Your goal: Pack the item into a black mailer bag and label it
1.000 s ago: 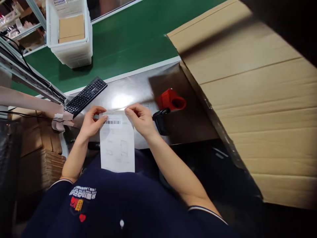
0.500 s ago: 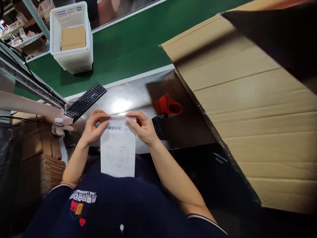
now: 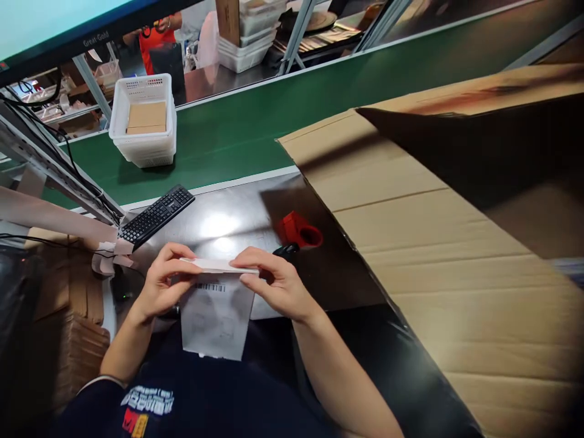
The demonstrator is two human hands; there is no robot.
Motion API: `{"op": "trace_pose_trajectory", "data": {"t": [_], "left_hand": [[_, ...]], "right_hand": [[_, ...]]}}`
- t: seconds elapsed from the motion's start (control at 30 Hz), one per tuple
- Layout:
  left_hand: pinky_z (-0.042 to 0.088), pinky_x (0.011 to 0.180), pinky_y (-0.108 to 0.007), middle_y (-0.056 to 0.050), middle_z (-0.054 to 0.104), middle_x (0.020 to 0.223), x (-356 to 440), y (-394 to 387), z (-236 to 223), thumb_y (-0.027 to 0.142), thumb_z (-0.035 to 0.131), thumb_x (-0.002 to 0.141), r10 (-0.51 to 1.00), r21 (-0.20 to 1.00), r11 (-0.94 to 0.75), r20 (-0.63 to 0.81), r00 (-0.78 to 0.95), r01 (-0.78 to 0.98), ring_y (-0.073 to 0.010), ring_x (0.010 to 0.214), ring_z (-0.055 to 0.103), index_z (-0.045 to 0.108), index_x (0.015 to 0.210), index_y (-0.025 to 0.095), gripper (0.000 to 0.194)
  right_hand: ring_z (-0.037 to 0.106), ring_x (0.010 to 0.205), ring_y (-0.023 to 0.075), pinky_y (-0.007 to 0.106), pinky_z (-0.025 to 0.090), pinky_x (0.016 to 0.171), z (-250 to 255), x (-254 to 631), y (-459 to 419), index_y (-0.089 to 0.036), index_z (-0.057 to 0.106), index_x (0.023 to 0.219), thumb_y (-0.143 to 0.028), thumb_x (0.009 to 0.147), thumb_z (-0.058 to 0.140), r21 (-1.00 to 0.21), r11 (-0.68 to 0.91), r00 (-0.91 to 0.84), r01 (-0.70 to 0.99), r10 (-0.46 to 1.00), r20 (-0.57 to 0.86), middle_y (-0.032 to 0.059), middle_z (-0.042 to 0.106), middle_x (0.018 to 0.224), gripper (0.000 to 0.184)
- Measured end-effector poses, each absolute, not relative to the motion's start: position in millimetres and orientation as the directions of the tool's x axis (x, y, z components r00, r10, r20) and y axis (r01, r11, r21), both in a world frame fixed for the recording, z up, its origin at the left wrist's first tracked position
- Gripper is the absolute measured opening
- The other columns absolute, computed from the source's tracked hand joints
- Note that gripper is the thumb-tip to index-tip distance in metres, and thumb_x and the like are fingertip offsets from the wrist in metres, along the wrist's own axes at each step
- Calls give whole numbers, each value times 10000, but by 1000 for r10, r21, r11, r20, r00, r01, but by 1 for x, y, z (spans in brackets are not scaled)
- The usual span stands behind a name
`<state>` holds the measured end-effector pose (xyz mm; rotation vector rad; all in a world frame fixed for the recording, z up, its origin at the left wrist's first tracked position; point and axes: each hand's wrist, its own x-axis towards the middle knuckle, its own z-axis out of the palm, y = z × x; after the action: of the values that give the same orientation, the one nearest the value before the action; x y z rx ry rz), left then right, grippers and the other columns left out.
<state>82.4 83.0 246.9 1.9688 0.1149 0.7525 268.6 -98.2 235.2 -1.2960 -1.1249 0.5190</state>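
Observation:
A thin white package, printed with a barcode and faint drawings, hangs close to my body. I cannot tell whether it is a slim box or a paper sleeve. My left hand pinches its upper left corner between thumb and fingers. At the upper right corner my right hand grips it the same way, thumb below and fingers on top. A narrow white strip along the top edge faces up between the hands. Just beyond my right hand lies a red tape dispenser, with a black object partly hidden behind the hand.
A black keyboard lies on the metal table. Stacked white baskets stand on the green surface, cardboard in the top one. A large open carton fills the right side. A monitor overhangs the upper left.
The view has tilted up, bringing the monitor and a person in red across the bench into sight. The package's top has tipped, so its upper strip now shows; both hands keep their grip.

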Motion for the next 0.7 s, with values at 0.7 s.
{"op": "trace_pose_trajectory", "data": {"t": [0.7], "left_hand": [[596,977,-463,-105,640,1257,124,79,174,348,681,943,457,833,-532,433,777,-152,-253,1158,660,707,1270,283,334]], "right_hand": [[603,607,189,311,308,572,278,292,-63,-167,701,890,-100,936,538,-185,10,-17,983,999,-33,84,731,787,183]]}}
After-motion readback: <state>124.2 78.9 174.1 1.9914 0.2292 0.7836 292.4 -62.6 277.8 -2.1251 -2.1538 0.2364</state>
